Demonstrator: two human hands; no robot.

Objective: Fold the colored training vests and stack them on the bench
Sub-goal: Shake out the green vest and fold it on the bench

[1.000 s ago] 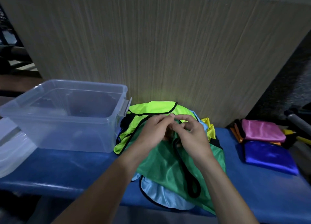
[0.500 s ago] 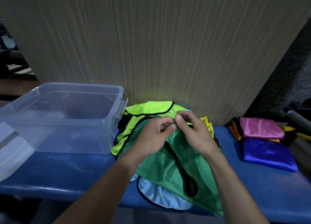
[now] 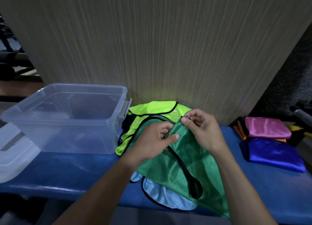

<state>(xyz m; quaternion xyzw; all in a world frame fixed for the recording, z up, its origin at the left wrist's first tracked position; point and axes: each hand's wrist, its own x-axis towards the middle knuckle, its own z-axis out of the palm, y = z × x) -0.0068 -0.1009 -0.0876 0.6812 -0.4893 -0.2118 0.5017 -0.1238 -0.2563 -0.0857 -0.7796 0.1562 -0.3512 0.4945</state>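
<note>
Over on the left we've got a clear plastic bin (image 3: 64, 116) sitting on the blue table (image 3: 67, 172). In the middle, our left hand (image 3: 152, 140) and right hand (image 3: 202, 131) both pinch the top edge of the green vest (image 3: 182, 165), which lies over a neon yellow vest (image 3: 152, 109) and a light blue one (image 3: 168, 197). Off to the right sit folded pink (image 3: 266, 127) and blue vests (image 3: 273, 154).

The vest (image 3: 190, 164) on top is deep green with black edging. Under it lie a neon yellow vest (image 3: 148, 110), also edged in black, and a pale blue one (image 3: 167, 197) nearest me. The bench (image 3: 67, 170) is bright blue. To the right sit shiny pink (image 3: 266, 127) and royal blue (image 3: 273, 154) folded cloths. The tub (image 3: 67, 116) on the left is clear plastic, and the wall (image 3: 152, 47) behind is beige with fine vertical streaks.
</note>
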